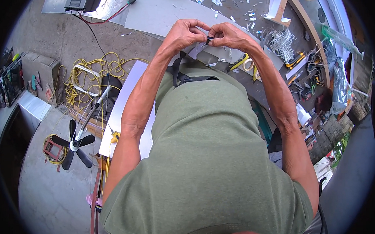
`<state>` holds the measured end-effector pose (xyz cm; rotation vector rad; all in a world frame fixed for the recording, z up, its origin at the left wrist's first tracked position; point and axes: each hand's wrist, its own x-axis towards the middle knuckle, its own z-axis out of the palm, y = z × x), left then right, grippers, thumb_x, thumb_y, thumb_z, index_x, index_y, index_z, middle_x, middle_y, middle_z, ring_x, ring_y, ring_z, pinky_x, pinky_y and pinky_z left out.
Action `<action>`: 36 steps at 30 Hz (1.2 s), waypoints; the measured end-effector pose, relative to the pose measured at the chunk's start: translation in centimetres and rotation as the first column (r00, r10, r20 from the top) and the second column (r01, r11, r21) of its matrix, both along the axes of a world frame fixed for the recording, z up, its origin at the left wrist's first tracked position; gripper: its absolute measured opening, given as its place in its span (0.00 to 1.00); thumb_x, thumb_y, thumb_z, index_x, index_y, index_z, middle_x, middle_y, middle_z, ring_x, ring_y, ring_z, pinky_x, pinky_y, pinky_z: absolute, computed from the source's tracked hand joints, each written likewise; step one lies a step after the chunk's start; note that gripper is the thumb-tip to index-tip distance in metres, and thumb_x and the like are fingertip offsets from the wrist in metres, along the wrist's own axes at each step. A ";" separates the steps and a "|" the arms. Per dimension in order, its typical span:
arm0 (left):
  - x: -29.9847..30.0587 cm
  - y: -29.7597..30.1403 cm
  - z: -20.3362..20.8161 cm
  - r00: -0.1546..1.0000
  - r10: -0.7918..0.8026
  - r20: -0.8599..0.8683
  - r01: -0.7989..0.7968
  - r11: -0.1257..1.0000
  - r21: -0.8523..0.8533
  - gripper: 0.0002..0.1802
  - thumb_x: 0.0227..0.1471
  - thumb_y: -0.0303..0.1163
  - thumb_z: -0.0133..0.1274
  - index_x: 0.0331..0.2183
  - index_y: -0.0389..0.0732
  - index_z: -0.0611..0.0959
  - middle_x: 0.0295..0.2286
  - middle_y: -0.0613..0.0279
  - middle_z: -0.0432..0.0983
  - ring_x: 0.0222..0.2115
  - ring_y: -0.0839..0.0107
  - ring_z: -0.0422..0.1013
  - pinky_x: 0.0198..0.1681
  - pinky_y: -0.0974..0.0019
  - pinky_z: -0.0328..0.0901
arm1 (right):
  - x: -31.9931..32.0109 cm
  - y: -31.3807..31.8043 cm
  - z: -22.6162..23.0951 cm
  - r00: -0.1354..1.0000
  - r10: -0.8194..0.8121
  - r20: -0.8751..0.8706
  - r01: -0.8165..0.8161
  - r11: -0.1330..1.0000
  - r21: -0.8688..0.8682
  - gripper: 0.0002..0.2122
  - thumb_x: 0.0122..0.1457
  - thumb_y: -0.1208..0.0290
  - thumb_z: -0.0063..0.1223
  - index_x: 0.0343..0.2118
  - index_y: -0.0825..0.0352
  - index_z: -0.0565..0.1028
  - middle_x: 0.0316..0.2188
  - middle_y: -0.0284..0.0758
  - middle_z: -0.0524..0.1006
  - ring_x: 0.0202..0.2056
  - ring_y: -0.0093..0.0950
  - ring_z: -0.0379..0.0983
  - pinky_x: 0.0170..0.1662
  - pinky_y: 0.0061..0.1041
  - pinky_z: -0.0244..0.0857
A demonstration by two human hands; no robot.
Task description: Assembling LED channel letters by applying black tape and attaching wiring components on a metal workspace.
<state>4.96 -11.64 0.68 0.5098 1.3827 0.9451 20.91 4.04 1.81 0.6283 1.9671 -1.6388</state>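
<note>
Both my hands meet over the near part of the cluttered table, fingertips almost touching. My right hand (pixel 229 35) is closed in a pinch on a small black piece (pixel 210 40), too small to name. The thumb and fingers of my left hand (pixel 187 33) are also pinched together just beside it; what they hold, if anything, is hidden. Under the left hand hangs a pale strip (pixel 196 50). Close below the right hand lie yellow-handled pliers (pixel 238 62) and a roll of tape (pixel 248 65).
Grey sheet (pixel 159 15) and small white scraps (pixel 216 0) cover the table. White chain (pixel 282 47), a yellow-black cutter (pixel 295 60) and a white-faced letter shape (pixel 278 10) lie right. Left stand a black-bladed fan (pixel 74 144), tangled yellow cord (pixel 83 85) and a white panel (pixel 123 113).
</note>
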 end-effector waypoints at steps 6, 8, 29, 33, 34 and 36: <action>-0.2 0.1 0.0 0.997 0.072 0.032 -0.072 0.997 -0.010 0.26 0.41 0.30 0.66 0.46 0.37 0.83 0.28 0.63 0.83 0.28 0.80 0.74 0.35 0.73 0.65 | 1.1 -0.5 -0.2 0.963 -0.210 -0.170 0.194 0.975 -0.104 0.16 0.53 0.68 0.67 0.41 0.69 0.77 0.29 0.26 0.74 0.32 0.16 0.69 0.36 0.18 0.65; -0.2 0.2 0.0 0.996 0.082 0.046 -0.083 0.997 0.007 0.27 0.40 0.30 0.67 0.46 0.37 0.83 0.27 0.64 0.83 0.28 0.81 0.73 0.34 0.74 0.63 | 1.4 -0.7 -0.2 0.956 -0.210 -0.203 0.200 0.977 -0.068 0.16 0.53 0.67 0.67 0.41 0.69 0.78 0.29 0.27 0.75 0.31 0.17 0.69 0.34 0.19 0.64; 0.2 -0.1 0.0 0.990 0.133 0.042 -0.134 0.990 0.039 0.29 0.42 0.29 0.68 0.49 0.38 0.81 0.27 0.63 0.84 0.27 0.81 0.73 0.31 0.75 0.63 | 2.4 -0.5 -0.7 0.940 -0.301 -0.161 0.279 0.949 -0.143 0.16 0.56 0.59 0.64 0.42 0.63 0.80 0.30 0.26 0.80 0.29 0.13 0.71 0.28 0.15 0.60; 0.3 -0.5 -0.1 0.986 0.157 0.056 -0.159 0.987 0.025 0.30 0.43 0.28 0.68 0.50 0.37 0.80 0.28 0.63 0.84 0.28 0.80 0.74 0.33 0.74 0.65 | 2.0 -0.4 0.6 0.945 -0.291 -0.146 0.263 0.947 -0.183 0.14 0.61 0.57 0.59 0.40 0.63 0.80 0.29 0.25 0.78 0.26 0.12 0.66 0.27 0.15 0.57; 0.4 -0.7 -0.2 0.986 0.163 0.046 -0.166 0.985 0.056 0.31 0.43 0.28 0.67 0.51 0.37 0.79 0.29 0.62 0.84 0.28 0.80 0.74 0.35 0.73 0.67 | 1.8 -0.4 0.8 0.945 -0.293 -0.145 0.266 0.947 -0.180 0.14 0.61 0.57 0.59 0.40 0.63 0.80 0.29 0.25 0.78 0.26 0.12 0.66 0.27 0.15 0.57; 0.7 -0.8 -0.5 0.985 0.168 0.037 -0.171 0.981 0.088 0.31 0.44 0.27 0.67 0.52 0.37 0.78 0.29 0.62 0.84 0.29 0.80 0.74 0.36 0.73 0.68 | 1.5 -0.6 1.0 0.915 -0.402 -0.035 0.379 0.887 -0.265 0.14 0.64 0.56 0.54 0.37 0.63 0.79 0.27 0.24 0.76 0.24 0.11 0.62 0.26 0.14 0.55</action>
